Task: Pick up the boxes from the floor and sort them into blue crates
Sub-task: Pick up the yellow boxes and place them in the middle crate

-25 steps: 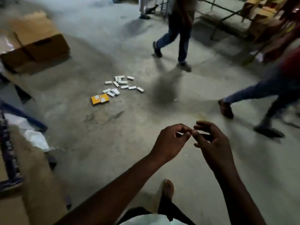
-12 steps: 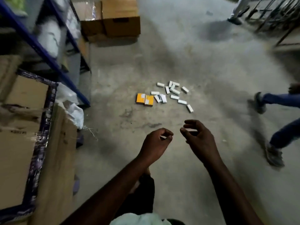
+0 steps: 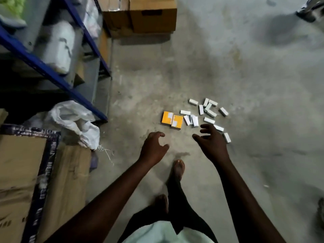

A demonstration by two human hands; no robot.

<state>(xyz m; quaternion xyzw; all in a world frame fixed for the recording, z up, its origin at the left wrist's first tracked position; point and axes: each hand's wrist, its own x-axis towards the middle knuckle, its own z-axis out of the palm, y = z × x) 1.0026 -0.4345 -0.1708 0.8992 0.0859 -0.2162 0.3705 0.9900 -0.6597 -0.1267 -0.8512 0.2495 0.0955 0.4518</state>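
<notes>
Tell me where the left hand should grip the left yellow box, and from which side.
Probably from above, across its near and far ends. The left yellow box lies flat, its right side touching the second yellow box, so only the ends and left side are free for the left hand.

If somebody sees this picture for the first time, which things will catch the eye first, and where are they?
The two orange boxes lie side by side on the grey floor near the centre, with small white boxes scattered to their right. Just below them the left hand and the right hand reach out, both empty. At the left stands a blue shelf rack with a crumpled white sack at its foot.
</notes>
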